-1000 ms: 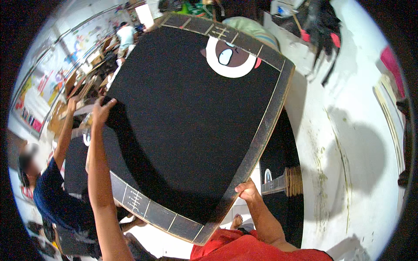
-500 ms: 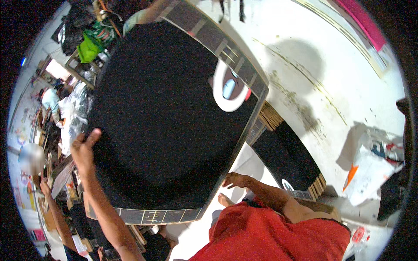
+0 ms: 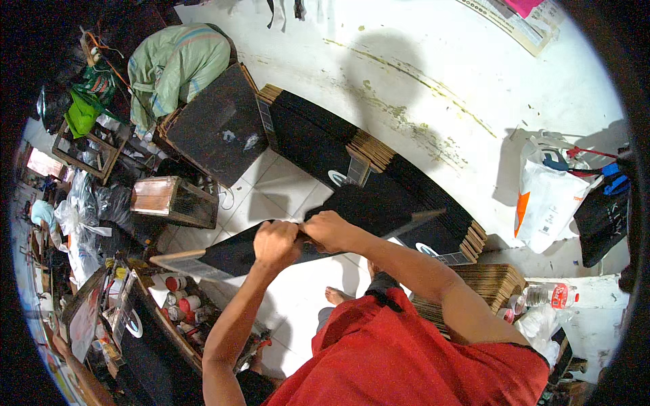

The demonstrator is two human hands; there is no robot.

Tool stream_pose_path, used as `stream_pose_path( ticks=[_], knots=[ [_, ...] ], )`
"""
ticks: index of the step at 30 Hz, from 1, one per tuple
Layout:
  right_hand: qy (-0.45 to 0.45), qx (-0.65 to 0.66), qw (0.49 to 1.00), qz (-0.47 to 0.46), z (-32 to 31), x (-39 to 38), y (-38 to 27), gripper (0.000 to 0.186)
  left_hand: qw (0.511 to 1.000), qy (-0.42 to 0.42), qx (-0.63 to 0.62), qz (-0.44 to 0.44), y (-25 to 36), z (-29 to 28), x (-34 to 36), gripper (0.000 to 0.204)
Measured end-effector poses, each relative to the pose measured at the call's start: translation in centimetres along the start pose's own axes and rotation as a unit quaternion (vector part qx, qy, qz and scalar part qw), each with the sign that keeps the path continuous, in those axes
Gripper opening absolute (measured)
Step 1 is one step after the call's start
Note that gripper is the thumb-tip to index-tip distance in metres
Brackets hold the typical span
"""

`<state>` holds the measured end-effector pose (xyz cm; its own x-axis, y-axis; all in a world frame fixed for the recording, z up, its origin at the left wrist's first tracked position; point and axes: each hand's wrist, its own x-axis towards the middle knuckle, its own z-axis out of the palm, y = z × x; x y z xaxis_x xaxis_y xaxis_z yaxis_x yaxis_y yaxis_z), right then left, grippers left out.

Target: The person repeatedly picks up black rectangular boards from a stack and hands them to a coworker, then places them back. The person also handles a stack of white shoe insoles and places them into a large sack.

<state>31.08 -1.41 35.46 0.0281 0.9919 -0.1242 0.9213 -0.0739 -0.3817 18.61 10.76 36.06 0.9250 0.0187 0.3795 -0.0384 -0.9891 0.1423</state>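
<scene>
A long black board (image 3: 233, 253) with pale printed strips at its ends is held across in front of me, seen nearly edge-on. My left hand (image 3: 276, 245) is closed around its upper edge near the middle. Right beside it, my right hand (image 3: 330, 232) grips the same edge, the two fists almost touching. The fingertips are hidden behind the board. Just beyond it, a row of black boards (image 3: 311, 132) with wooden edges leans against the white wall.
At left are a wooden box (image 3: 172, 197), a dark cabinet (image 3: 220, 125) under a green sack (image 3: 179, 61), and a crate holding several cans (image 3: 181, 301). To my right are a stack of boards (image 3: 484, 281), a white plastic bag (image 3: 552, 196) and a bottle (image 3: 542, 295). Another person's arm (image 3: 88, 372) shows lower left.
The board has turned from facing me broadly to nearly edge-on, and lower. My left hand has moved right, from its side edge; my right hand has moved up and left onto the edge.
</scene>
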Motion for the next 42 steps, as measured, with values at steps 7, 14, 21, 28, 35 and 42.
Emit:
stream_pose_path(
  ticks=[7,14,21,28,35,42],
  knots=[
    [-0.065,0.04,0.996,0.038,9.0,-1.2,7.3,0.021,0.991,-0.028,-0.04,-0.123,2.9,6.9,-0.1,0.041],
    [-0.01,0.09,0.987,0.134,15.3,-5.0,16.7,0.025,0.906,-0.021,-0.05,-0.42,7.4,12.8,-7.3,0.042],
    [-0.019,0.098,0.967,0.234,20.3,-9.6,25.7,0.02,0.79,-0.193,-0.099,-0.574,17.3,18.8,-20.2,0.042],
    [-0.002,0.046,0.956,0.289,24.3,-15.0,32.7,0.019,0.67,-0.24,-0.162,-0.683,23.2,22.9,-24.8,0.041],
    [-0.041,-0.004,0.924,0.381,27.5,-19.7,37.9,0.023,0.617,-0.192,-0.201,-0.736,23.5,23.3,-26.5,0.041],
    [0.007,-0.048,0.92,0.388,28.6,-21.6,39.8,0.017,0.653,-0.19,-0.176,-0.711,23.3,22.2,-27.8,0.036]
  ],
)
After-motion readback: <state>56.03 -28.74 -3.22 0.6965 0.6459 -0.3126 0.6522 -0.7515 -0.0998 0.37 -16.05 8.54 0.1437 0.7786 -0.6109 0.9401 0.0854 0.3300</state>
